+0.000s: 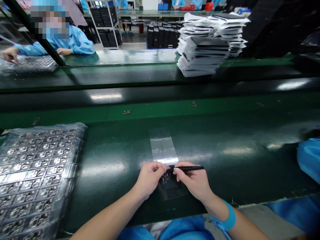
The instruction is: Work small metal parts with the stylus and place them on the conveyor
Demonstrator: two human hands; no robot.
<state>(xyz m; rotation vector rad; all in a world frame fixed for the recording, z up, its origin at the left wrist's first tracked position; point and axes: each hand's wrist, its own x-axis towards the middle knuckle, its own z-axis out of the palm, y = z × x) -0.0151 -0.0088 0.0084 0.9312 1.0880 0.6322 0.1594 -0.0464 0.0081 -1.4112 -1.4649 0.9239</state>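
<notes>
Left hand (148, 180), beside a plastic tray of circuit boards (82, 131), closed in a pinch on a small board (165, 178) on the table (220, 173), steadying it; foil strip (162, 146) just beyond. Right hand (193, 180), closed around a black pen (192, 168), tip brought to the board for close work.

No text, label, brand or number can be read from this position. Any markings on the circuit boards (37, 173) and the stacked packets (202, 50) are too small or blurred to resolve.
</notes>
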